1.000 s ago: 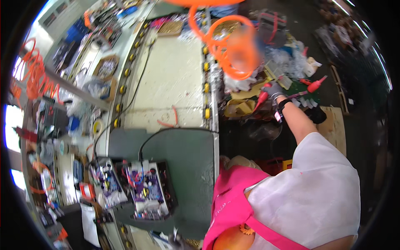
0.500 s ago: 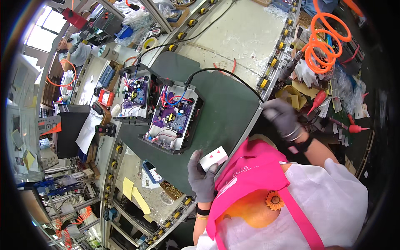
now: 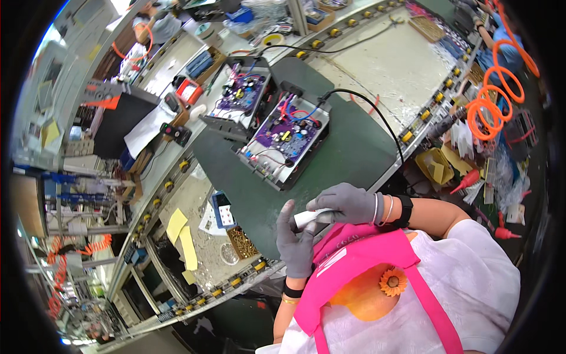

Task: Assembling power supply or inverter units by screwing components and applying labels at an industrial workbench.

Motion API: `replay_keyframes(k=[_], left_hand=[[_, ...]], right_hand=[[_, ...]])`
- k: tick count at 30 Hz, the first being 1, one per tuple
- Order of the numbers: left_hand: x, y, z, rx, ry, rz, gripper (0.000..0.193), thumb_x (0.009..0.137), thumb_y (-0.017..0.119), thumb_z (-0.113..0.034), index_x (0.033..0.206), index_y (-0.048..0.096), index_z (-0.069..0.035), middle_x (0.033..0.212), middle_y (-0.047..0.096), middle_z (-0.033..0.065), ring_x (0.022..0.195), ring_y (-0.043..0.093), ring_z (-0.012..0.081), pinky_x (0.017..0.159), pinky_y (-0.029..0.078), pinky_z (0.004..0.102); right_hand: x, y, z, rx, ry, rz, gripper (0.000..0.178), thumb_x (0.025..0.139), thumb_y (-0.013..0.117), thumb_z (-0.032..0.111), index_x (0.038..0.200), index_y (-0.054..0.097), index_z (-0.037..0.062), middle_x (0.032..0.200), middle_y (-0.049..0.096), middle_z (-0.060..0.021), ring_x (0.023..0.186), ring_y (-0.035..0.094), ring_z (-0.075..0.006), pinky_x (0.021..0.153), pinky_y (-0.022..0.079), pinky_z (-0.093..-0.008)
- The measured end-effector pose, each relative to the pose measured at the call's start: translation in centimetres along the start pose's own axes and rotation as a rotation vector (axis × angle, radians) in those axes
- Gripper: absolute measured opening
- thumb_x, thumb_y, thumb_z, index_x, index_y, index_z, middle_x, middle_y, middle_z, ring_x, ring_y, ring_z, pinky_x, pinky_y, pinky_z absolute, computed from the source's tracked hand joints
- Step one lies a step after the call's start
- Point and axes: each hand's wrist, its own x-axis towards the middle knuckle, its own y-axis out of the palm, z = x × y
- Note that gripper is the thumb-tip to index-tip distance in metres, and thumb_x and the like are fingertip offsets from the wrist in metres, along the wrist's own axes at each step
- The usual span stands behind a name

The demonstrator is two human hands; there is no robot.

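Note:
My left hand point(image 3: 296, 246), in a grey glove, grips a small flat white piece point(image 3: 305, 219) just above the near edge of the green board point(image 3: 362, 154). My right hand point(image 3: 346, 204), gloved too, comes in from the right with its fingers closed on the other end of the same piece. Part of it is hidden by the fingers, and its exact kind does not show. Beyond my hands stands an opened dark metal case point(image 3: 287, 141) with a purple circuit board and coloured wires, a black cable plugged into its back. A second such case point(image 3: 240, 93) sits behind it to the left.
A small box of brass screws point(image 3: 241, 242), a round clear dish point(image 3: 229, 253) and yellow paper strips point(image 3: 187, 248) lie left of the board. Roller rails point(image 3: 413, 133) flank the worktop. An orange coiled hose point(image 3: 492, 112) hangs at right, near red squeeze bottles point(image 3: 470, 179).
My right hand has come in from the right and closed on the white piece, which has tilted so its red triangles no longer show. The whole view has shifted and turned.

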Motion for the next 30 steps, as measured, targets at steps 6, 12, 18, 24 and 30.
replay_keyframes(k=[6,12,18,24,30], left_hand=[[-0.2,-1.0,1.3,0.004,0.038,-0.041,0.042,0.081,0.067,0.004,0.120,0.051,0.001,0.100,0.061,0.0076,0.093,0.060,0.0149,0.083,0.050,0.0260],[0.5,-1.0,0.3,0.152,0.019,-0.013,0.034,0.081,0.069,0.000,0.113,0.056,0.002,0.103,0.062,0.0084,0.094,0.061,0.0144,0.082,0.050,0.0258],[1.6,-1.4,1.1,0.093,0.027,0.026,0.034,0.082,0.068,0.002,0.113,0.055,0.002,0.103,0.062,0.0085,0.094,0.061,0.0141,0.082,0.051,0.0260],[2.8,-2.0,1.0,0.063,-0.014,0.038,0.032,0.081,0.067,0.003,0.111,0.057,0.001,0.103,0.063,0.0083,0.093,0.061,0.0137,0.083,0.050,0.0255],[4.7,-2.5,0.6,0.067,-0.007,0.070,0.031,0.082,0.067,0.001,0.111,0.057,0.002,0.103,0.064,0.0080,0.093,0.061,0.0136,0.082,0.050,0.0259]], right_hand=[[1.4,0.4,0.9,-0.434,-0.203,0.123,0.023,0.082,0.066,0.022,0.099,0.063,0.0069,0.081,0.064,-0.0085,0.071,0.063,-0.0289,0.063,0.051,-0.0371],[2.6,-0.9,-0.8,-0.215,-0.099,0.253,0.019,0.085,0.061,0.021,0.098,0.063,0.0085,0.079,0.064,-0.0088,0.068,0.062,-0.0297,0.061,0.051,-0.0379],[3.8,-1.8,-0.8,-0.170,-0.114,0.261,0.019,0.085,0.060,0.023,0.098,0.063,0.0093,0.084,0.064,-0.0074,0.074,0.062,-0.0290,0.063,0.050,-0.0384],[4.9,-1.2,-0.3,-0.621,-0.280,0.367,0.018,0.085,0.061,0.024,0.095,0.063,0.0091,0.083,0.061,-0.0064,0.076,0.061,-0.0286,0.062,0.049,-0.0392],[6.7,-2.1,-3.2,-0.142,-0.099,0.335,0.016,0.083,0.063,0.022,0.092,0.063,0.0078,0.077,0.060,-0.0084,0.072,0.060,-0.0303,0.062,0.048,-0.0404]])
